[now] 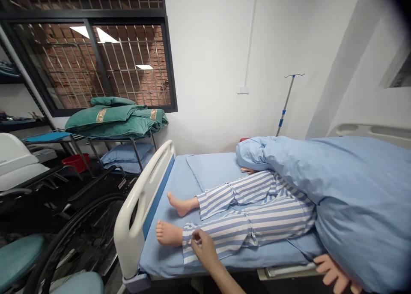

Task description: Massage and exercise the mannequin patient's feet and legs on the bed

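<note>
My right hand (205, 247) reaches in from the bottom edge, its thumb and fingers curled into a pinch at the lower near leg of blue-and-white striped trousers (224, 234). A small gap shows inside the curl, and the fingertips are partly hidden. The trousers are on a mannequin lying on the bed, with its bare near foot (170, 233) just left of my hand and its far foot (181, 204) beyond. A light blue quilt (346, 178) covers the upper body. The mannequin's near hand (335, 272) sticks out below the quilt. My left hand is not in view.
A white footboard (144, 199) stands at the bed's left end. Beside it is a wheelchair (86, 225). Folded green bedding (118, 118) lies on a stand under the window, near a red basin (76, 161). An IV pole (285, 105) rises behind the bed.
</note>
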### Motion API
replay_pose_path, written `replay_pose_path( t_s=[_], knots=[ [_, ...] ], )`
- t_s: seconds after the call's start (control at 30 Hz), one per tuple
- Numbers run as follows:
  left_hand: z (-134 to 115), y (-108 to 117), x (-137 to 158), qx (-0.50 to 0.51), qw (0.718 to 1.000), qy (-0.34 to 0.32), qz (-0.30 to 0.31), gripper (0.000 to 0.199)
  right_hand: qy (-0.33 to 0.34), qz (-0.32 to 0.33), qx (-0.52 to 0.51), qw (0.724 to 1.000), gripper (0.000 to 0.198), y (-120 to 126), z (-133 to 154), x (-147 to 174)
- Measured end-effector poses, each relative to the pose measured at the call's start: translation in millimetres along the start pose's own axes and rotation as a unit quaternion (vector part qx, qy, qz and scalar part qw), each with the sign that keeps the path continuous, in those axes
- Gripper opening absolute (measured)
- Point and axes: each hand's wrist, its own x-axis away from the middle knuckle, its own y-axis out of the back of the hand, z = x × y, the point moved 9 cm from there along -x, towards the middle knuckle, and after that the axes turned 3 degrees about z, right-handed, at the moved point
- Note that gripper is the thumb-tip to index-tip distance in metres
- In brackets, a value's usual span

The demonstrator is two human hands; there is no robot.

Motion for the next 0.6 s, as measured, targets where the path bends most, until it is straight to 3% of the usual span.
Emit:
replay_pose_path(
  t_s=[0.13, 0.27, 0.33, 0.4, 0.47, 0.5, 0.53, 0.6],
  knots=[
    [-16, 26, -85, 0.003, 0.999, 0.049, -0.004, 0.037, 0.087, 0.068, 0.202, 0.973, 0.052, -33, 19, -38],
    [-21, 53, -133, -0.007, 0.987, 0.152, -0.057, 0.049, 0.093, 0.116, 0.262, 0.954, 0.064, -66, 0, -40],
    [-19, 64, -133, -0.009, 0.972, 0.203, -0.114, 0.053, 0.090, 0.106, 0.268, 0.953, 0.060, -65, -10, -38],
    [-15, 59, -125, 0.000, 0.968, 0.218, -0.125, 0.049, 0.092, 0.096, 0.272, 0.953, 0.058, -54, -18, -35],
    [-11, 37, -111, 0.021, 0.984, 0.160, -0.073, 0.040, 0.089, 0.089, 0.277, 0.953, 0.056, -37, -24, -33],
    [-15, 24, -100, 0.036, 0.995, 0.083, -0.043, 0.036, 0.086, 0.084, 0.281, 0.952, 0.054, -27, -28, -32],
    [-10, 12, -83, 0.044, 0.997, 0.050, -0.026, 0.036, 0.081, 0.077, 0.285, 0.952, 0.053, -16, -32, -31],
    [7, -8, -41, 0.050, 0.998, 0.026, -0.004, 0.034, 0.074, 0.066, 0.298, 0.949, 0.053, 2, -40, -29]
  ],
)
